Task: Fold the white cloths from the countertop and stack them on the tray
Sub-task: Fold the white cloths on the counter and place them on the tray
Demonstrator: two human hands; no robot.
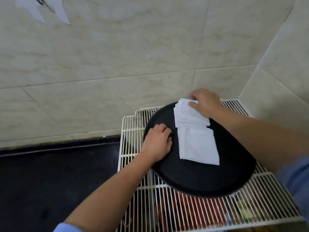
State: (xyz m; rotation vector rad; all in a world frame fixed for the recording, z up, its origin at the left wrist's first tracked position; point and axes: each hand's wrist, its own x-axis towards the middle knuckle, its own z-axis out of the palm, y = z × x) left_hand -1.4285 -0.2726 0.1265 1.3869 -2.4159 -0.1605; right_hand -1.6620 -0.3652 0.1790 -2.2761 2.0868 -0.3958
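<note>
The right hand (206, 102) reaches to the far side of the black tray (200, 180) and grips the stack of white cloths (189, 117), thumb on top. The left hand (157, 143) rests on the tray, fingers curled, holding nothing. One folded cloth (197, 146) lies just beside the stack.

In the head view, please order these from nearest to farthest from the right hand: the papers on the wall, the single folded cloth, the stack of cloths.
1. Stack of cloths, on the far side of the tray: the right hand grips it.
2. Single folded cloth, just nearer the person than the stack.
3. Papers on the wall, far up at the left.
</note>
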